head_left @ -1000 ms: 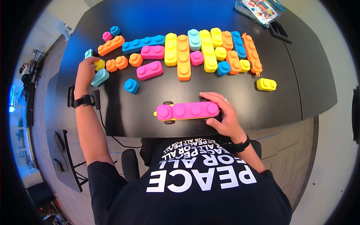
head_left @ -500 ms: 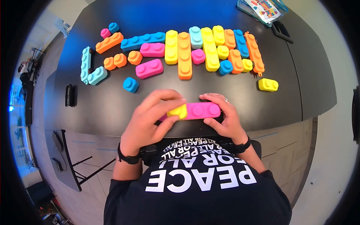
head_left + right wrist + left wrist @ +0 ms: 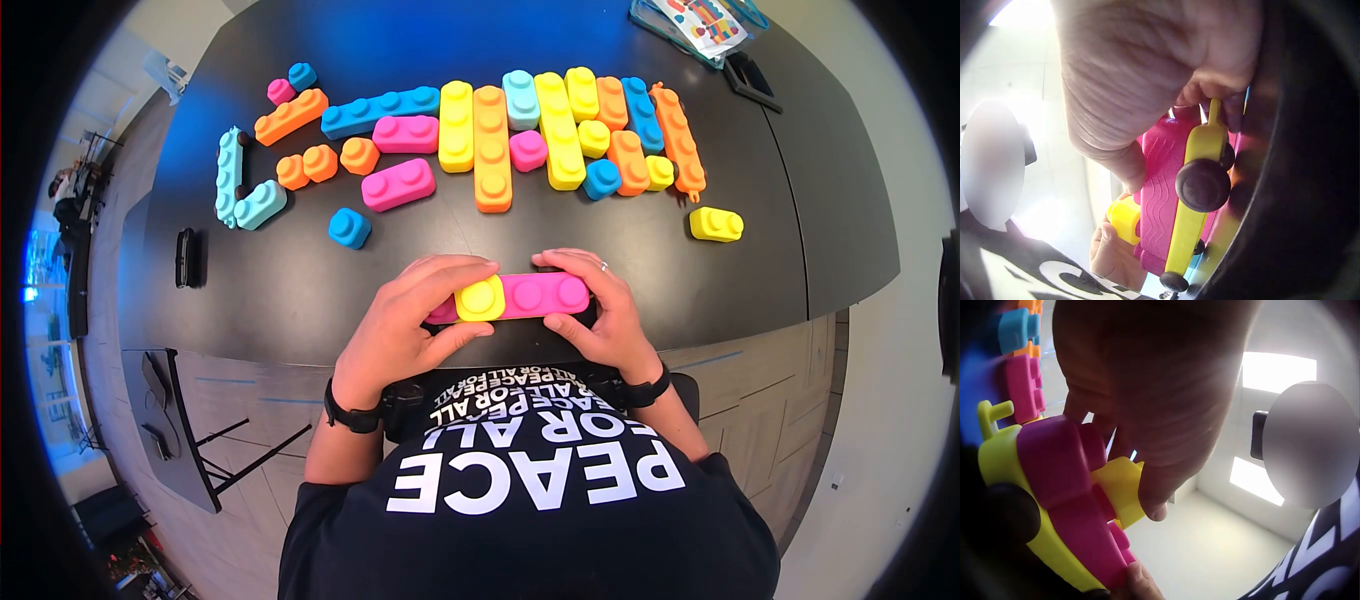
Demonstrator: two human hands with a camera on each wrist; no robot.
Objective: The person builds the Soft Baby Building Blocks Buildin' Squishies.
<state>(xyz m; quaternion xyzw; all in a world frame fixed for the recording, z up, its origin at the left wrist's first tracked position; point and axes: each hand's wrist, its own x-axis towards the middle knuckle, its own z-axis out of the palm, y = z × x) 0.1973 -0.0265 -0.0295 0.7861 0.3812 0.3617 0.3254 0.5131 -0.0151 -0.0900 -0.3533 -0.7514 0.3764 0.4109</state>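
1. The left hand (image 3: 415,320), at 9 o'clock in the head view, pinches a one-stud yellow block (image 3: 480,297) between thumb and fingers.
2. The right hand (image 3: 600,305), at 3 o'clock, grips the end of the long pink block (image 3: 545,294), thumb on one side, fingers on the other.
3. The yellow block is over the long pink block's stud nearest 9 o'clock; the left wrist view shows part of that stud beneath it. A short pink block (image 3: 1054,462) adjoins the long one's end, and both sit on a yellow-green wheeled base (image 3: 1194,215) with dark wheels.
4. Around this stack on the dark bench (image 3: 260,290), a one-stud blue block (image 3: 350,228) lies at 10 o'clock and a two-stud pink block (image 3: 398,185) between 10 and 11.
5. A long orange block (image 3: 492,150) points outward at 12, among mixed blocks.
6. A two-stud yellow block (image 3: 716,225) lies between 2 and 3, and an orange wheeled piece (image 3: 678,145) between 1 and 2.
7. Farther out, a light-blue wheeled piece (image 3: 230,178) is at 10, and a printed sheet (image 3: 705,25) on a clear case at 1.
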